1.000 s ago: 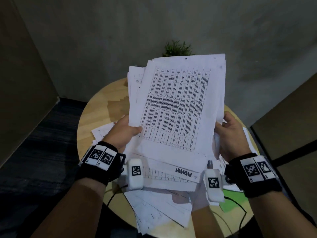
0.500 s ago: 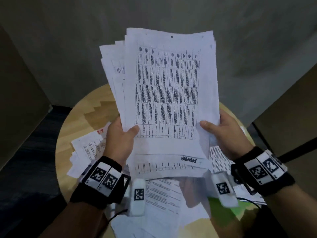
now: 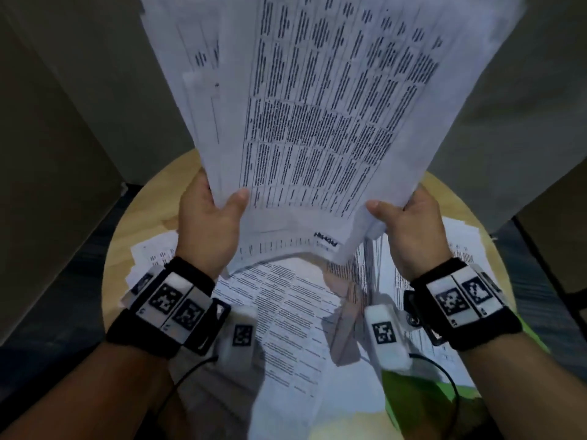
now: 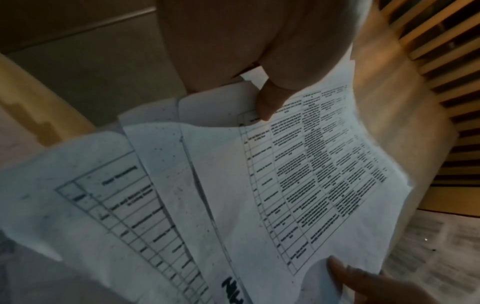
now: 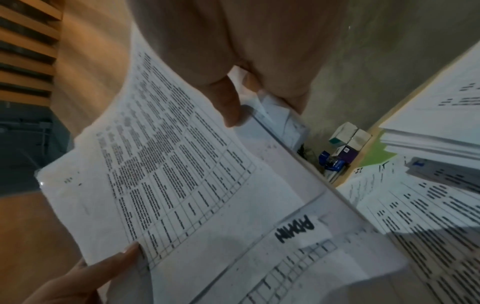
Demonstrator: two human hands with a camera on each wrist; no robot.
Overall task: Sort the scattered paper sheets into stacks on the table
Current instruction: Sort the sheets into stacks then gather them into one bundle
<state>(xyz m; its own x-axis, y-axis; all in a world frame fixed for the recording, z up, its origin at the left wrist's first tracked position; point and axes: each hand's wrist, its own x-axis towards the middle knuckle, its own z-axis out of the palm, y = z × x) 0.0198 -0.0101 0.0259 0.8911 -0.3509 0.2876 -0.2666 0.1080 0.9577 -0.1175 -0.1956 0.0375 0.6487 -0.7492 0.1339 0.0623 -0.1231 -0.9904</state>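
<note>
I hold a thick bundle of printed sheets (image 3: 317, 115) upright above the round wooden table (image 3: 139, 223). The top sheet carries a dense table of text, and a lower sheet (image 5: 296, 228) shows the handwritten word ADMIN. My left hand (image 3: 209, 217) grips the bundle's lower left corner, thumb on the front. My right hand (image 3: 403, 223) grips the lower right corner the same way. In the left wrist view the left thumb (image 4: 267, 102) presses on the bundle (image 4: 298, 185). Loose sheets (image 3: 286, 312) lie scattered on the table beneath.
A green sheet (image 3: 413, 392) lies at the table's near right under white papers. More papers (image 3: 460, 242) are piled on the right side. Small boxes (image 5: 342, 144) stand beyond the table edge in the right wrist view. Walls close in behind the table.
Both hands have raised the bundle higher and nearer the camera, so it now fills the upper view. The grip on both lower corners is unchanged.
</note>
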